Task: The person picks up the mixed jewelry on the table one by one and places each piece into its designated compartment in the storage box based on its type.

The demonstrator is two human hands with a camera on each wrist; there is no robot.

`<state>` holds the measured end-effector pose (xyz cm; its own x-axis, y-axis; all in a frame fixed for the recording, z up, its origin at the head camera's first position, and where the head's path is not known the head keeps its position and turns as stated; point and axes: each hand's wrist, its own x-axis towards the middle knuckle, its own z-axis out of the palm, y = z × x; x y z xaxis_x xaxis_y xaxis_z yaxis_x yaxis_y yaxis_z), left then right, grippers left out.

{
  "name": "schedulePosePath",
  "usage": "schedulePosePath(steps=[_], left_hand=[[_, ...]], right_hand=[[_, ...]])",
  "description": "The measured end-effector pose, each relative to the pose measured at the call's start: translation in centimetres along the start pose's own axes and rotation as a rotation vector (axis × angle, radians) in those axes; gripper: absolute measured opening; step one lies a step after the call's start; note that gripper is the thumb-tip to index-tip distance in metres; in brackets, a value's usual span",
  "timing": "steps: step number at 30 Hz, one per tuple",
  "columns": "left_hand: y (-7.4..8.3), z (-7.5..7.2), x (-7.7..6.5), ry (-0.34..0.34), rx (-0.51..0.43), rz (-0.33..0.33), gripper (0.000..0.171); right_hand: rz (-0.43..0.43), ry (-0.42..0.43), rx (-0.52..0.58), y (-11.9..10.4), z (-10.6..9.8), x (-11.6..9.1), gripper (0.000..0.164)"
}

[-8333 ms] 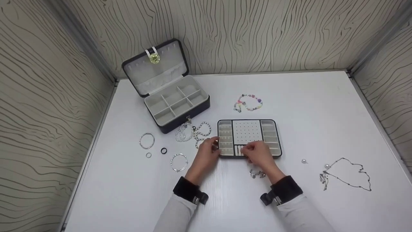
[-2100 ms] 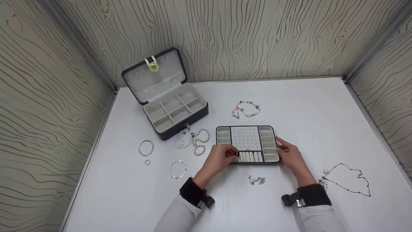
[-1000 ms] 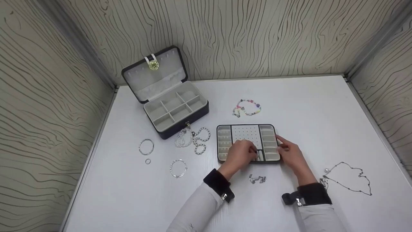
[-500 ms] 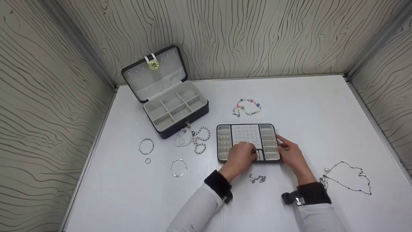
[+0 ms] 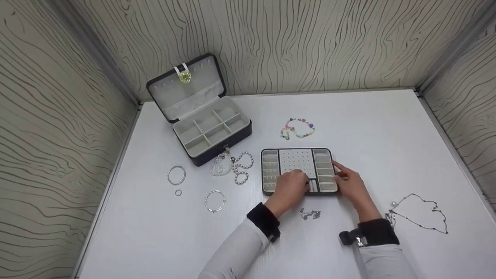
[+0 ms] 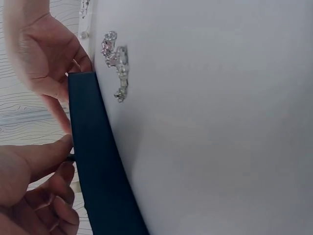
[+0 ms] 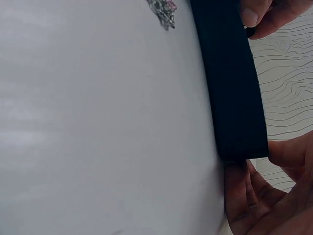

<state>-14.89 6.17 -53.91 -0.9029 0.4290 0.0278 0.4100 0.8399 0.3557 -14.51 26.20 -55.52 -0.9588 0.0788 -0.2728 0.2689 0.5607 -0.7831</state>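
My left hand (image 5: 291,188) is over the ring rolls at the front of the jewelry tray (image 5: 296,155). Its thumb and finger pinch a small black ring (image 6: 72,157) at the tray's front edge, mostly hidden by the fingertips. My right hand (image 5: 352,188) holds the tray's right end. In the right wrist view, the thumb of the right hand (image 7: 279,191) touches the upper corner, with fingers against the end below. A silver chain bracelet (image 5: 310,214) lies just in front of the tray. White ring rolls (image 5: 314,186) show right of the left hand.
An open jewelry box (image 5: 213,131) stands back left. Pearl strands (image 5: 241,166), bangles (image 5: 176,175) and a thin ring (image 5: 178,192) lie left. Behind the tray is a colorful beaded bracelet (image 5: 300,128); right lie a necklace (image 5: 422,223) and pearl stud (image 5: 393,204).
The black ring has gone from the table into my left hand, which moved right along the ring rolls. My right hand shifted from the rolls to the tray's right end. One pearl stud left the table.
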Motion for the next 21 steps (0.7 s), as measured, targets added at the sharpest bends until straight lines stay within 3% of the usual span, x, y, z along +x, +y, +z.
schedulePosePath(steps=[8, 15, 21], left_hand=[[0.21, -0.13, -0.06, -0.046, 0.064, 0.027, 0.02], [0.14, 0.08, -0.04, 0.0, -0.002, -0.012, 0.008], [0.24, 0.15, -0.01, 0.02, 0.02, -0.026, 0.011]], right_hand=[[0.013, -0.005, 0.012, 0.0, -0.1, 0.17, 0.052], [0.012, -0.006, 0.003, -0.08, 0.02, 0.11, 0.052], [-0.011, 0.002, -0.006, -0.06, 0.05, 0.05, 0.051]])
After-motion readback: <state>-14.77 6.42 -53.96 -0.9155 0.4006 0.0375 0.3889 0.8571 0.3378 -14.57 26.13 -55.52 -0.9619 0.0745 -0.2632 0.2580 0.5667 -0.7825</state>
